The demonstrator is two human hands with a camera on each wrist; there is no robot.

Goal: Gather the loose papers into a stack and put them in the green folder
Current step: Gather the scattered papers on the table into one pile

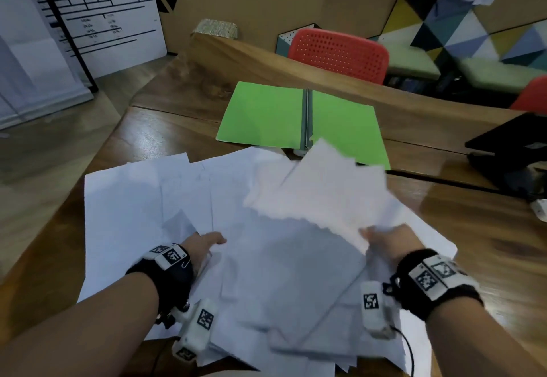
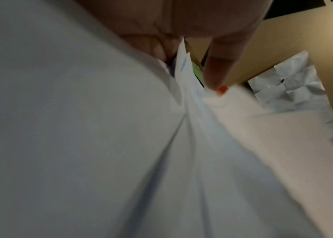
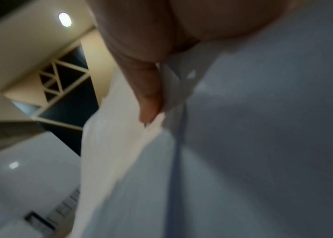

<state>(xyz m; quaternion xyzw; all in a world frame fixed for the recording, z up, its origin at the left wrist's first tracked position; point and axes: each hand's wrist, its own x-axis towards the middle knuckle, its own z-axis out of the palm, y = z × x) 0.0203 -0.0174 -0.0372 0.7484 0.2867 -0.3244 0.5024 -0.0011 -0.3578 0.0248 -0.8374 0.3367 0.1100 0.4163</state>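
Many loose white papers lie spread over the near half of the wooden table. Beyond them the green folder lies open and flat. My right hand grips the near edge of a lifted bundle of sheets, thumb on top; the thumb presses on paper in the right wrist view. My left hand holds the left edge of several sheets; its fingers are hidden under them, and the thumb lies on top of the paper.
A black laptop sits at the table's right edge. Red perforated chairs stand behind the far edge. A white printed board leans at the back left. Bare wood shows right of the papers.
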